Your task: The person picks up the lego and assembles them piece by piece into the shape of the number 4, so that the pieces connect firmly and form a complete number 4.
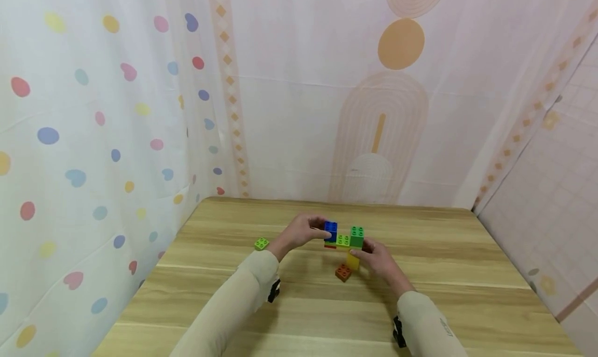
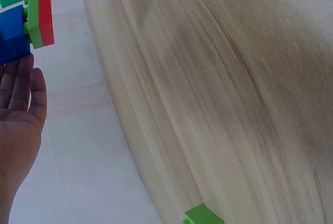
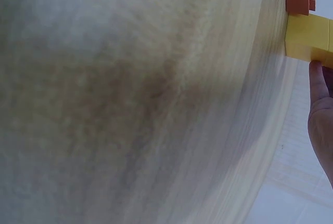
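A toy-brick build stands mid-table. Its light green plate [image 1: 343,241] lies across the top of a yellow brick column [image 1: 353,260]. On the plate's left end is a blue brick [image 1: 330,228], on its right end a green brick [image 1: 357,236]. A red brick [image 2: 46,21] sits under the left end, raised off the table. My left hand [image 1: 303,232] pinches the blue brick, thumb in front and fingers behind. With thumb and fingers my right hand [image 1: 380,261] grips the yellow column from the right; some of its fingers are hidden behind the build.
An orange-brown brick [image 1: 343,272] lies on the table just in front of the yellow column. Off to the left, near my left forearm, rests a loose lime green brick [image 1: 261,243]. The wooden table [image 1: 308,315] ends at a patterned curtain [image 1: 289,139] behind.
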`<state>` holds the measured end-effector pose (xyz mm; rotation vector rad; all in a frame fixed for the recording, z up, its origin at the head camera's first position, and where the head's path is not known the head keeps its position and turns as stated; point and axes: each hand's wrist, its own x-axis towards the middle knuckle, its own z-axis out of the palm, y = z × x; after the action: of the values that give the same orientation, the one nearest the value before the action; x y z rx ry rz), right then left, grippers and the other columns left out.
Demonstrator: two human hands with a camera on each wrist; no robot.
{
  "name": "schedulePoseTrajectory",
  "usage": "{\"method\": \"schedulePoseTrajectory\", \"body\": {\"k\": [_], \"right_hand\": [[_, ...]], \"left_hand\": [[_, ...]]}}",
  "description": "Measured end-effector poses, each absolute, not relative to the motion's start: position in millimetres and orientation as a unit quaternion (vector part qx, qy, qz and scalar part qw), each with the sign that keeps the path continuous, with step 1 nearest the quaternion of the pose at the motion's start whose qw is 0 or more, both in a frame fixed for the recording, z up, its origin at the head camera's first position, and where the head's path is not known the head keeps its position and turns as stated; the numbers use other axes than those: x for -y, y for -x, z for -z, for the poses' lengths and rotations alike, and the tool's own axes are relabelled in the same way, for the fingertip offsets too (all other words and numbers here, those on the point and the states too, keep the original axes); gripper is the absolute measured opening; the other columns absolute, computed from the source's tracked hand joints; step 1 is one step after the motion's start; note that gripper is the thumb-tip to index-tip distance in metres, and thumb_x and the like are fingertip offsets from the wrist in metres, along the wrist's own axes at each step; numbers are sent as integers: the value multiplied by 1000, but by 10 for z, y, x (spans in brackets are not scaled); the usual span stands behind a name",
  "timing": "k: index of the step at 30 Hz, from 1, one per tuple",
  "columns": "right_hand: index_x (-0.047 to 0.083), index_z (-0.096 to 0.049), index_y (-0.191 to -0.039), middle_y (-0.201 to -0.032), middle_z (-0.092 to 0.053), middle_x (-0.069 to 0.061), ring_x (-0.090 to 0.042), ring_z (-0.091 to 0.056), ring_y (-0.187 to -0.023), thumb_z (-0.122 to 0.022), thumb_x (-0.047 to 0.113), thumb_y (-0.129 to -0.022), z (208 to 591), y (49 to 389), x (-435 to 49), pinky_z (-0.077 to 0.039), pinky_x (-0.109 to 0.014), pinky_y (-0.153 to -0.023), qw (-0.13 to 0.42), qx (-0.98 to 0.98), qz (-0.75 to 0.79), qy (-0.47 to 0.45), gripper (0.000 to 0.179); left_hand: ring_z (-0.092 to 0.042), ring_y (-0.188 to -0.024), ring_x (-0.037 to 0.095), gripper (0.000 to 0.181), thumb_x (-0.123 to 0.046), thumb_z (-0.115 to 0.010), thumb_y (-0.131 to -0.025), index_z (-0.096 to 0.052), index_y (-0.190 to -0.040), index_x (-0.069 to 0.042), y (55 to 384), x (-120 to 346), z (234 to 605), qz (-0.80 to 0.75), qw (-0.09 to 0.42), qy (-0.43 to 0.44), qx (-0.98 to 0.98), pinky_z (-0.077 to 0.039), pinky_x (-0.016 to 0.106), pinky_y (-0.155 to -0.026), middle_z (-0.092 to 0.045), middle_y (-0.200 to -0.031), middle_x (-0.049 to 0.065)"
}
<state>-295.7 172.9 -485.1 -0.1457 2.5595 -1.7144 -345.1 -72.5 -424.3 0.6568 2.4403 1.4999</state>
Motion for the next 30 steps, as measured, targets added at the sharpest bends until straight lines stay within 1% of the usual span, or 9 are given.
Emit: {"method": "schedulePoseTrajectory", "body": {"k": [14, 22, 30], "right_hand": [[14, -65, -128, -123, -66, -4, -23, -58, -116, -68, 33, -95, 4854, 2953, -1747, -42, -50, -102, 32, -829, 556, 50, 38], [15, -65, -128, -122, -66, -4, -23, -58, -115, -68, 30, -96, 4849, 2950, -1737, -42, -49, -102, 37, -828, 558, 49, 36], [13, -64, -130, -123, -66, -5, -23, -58, -115, -68, 29, -96, 4837, 2934, -1732, -43, -49, -102, 29, -831, 554, 49, 37]], "left_hand": [[-62, -100, 19, 36, -20, -76, -90, -68, -122, -8, 3415, 708, 4191, -507, 112, -222, -826, -52, 38, -88, -67, -110, 6], [-63, -98, 17, 35, -18, -77, -89, -68, -122, -9, 3430, 710, 4216, -508, 115, -221, -825, -53, 35, -85, -67, -108, 4], [-63, -99, 19, 35, -13, -78, -87, -67, -120, -7, 3430, 696, 4225, -516, 114, -230, -818, -53, 36, -85, -67, -108, 6]]}}
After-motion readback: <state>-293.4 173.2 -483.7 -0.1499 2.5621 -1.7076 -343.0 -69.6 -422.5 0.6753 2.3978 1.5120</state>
